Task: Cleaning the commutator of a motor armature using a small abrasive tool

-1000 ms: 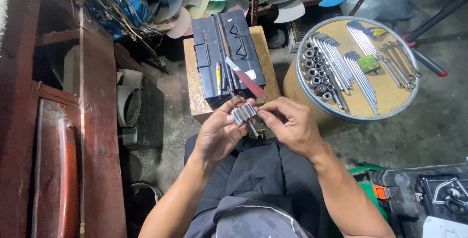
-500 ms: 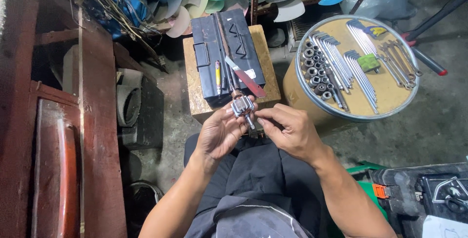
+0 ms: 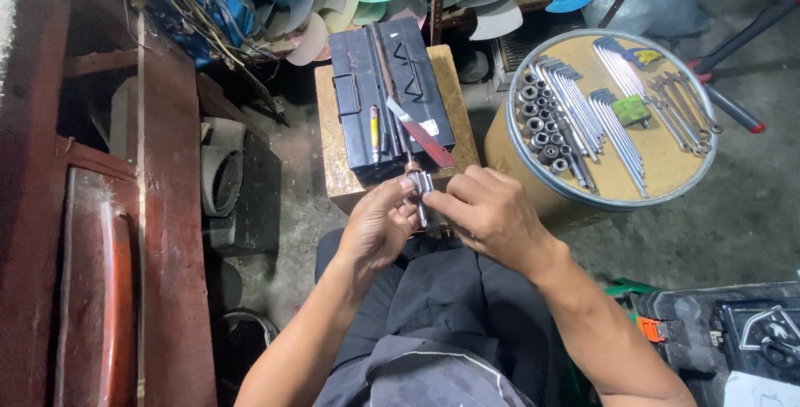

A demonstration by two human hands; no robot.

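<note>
Between both hands' fingers [image 3: 433, 200]: metal part [image 3: 421, 186] (pinched).

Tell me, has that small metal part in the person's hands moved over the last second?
Yes. The small metal part has gone up the picture a little, closer to the black toolbox on the wooden stool.

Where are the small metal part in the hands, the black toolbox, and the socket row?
small metal part [image 3: 419, 184], head view, shiny upper end.
black toolbox [image 3: 358, 107], head view, left lid.
socket row [image 3: 537, 124], head view, middle socket.
</note>
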